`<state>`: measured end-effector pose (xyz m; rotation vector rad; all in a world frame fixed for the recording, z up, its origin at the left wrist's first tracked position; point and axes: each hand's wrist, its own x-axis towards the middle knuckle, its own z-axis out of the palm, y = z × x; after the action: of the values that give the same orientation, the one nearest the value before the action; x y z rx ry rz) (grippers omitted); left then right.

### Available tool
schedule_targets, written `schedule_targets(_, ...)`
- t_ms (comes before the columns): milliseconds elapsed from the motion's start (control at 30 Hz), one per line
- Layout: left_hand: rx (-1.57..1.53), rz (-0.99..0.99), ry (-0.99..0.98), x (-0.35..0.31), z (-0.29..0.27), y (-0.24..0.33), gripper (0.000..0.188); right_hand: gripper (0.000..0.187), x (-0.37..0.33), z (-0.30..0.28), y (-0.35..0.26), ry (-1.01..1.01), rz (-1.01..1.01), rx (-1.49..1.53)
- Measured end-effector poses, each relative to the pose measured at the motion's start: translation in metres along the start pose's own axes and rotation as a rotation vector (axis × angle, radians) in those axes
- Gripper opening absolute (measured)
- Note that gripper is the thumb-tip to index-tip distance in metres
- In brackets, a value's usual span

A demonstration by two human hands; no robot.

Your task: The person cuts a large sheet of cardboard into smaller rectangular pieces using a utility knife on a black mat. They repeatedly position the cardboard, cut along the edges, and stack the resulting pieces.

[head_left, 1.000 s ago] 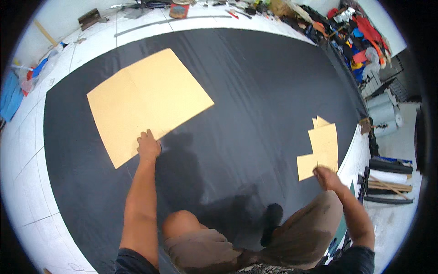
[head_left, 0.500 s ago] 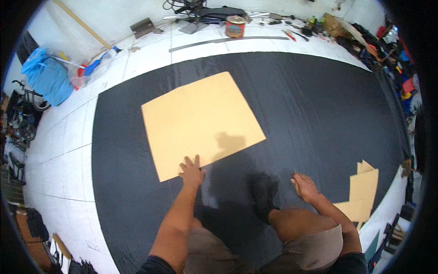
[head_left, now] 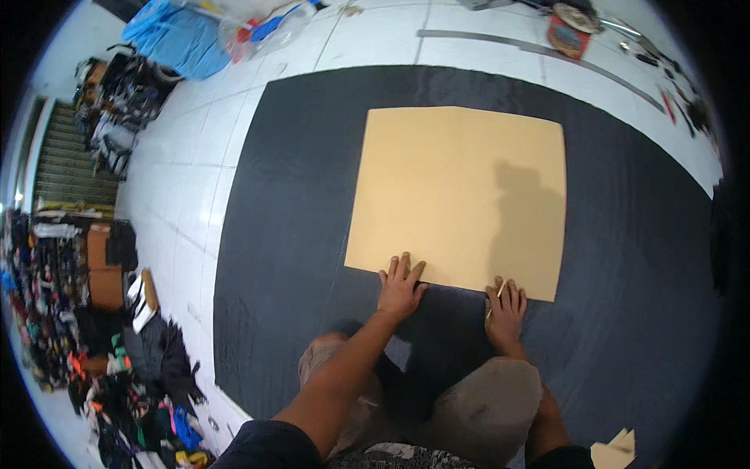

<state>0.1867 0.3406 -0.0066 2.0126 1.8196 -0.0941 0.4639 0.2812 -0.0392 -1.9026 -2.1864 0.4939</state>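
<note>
Over to the big tan sheet, already flat on black cloth, came the right hand, holding a thin stick, while the left hand lay spread there, gripping nothing, and small tan pieces sat untouched.

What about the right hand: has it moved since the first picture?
Yes: against the black sheet, the right hand has moved leftward, away from the small tan pieces, and is now at the near edge of the large tan sheet.
</note>
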Motion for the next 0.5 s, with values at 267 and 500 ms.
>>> schedule_targets(267,-0.017,-0.075,-0.111,0.008,-0.018,0.009,0.052,0.032,0.002,0.013,0.003,0.059,0.003,-0.049)
schedule_targets(500,-0.066,-0.026,0.082,0.009,-0.008,-0.008,0.058,0.038,-0.007,0.010,0.000,0.069,-0.042,-0.076)
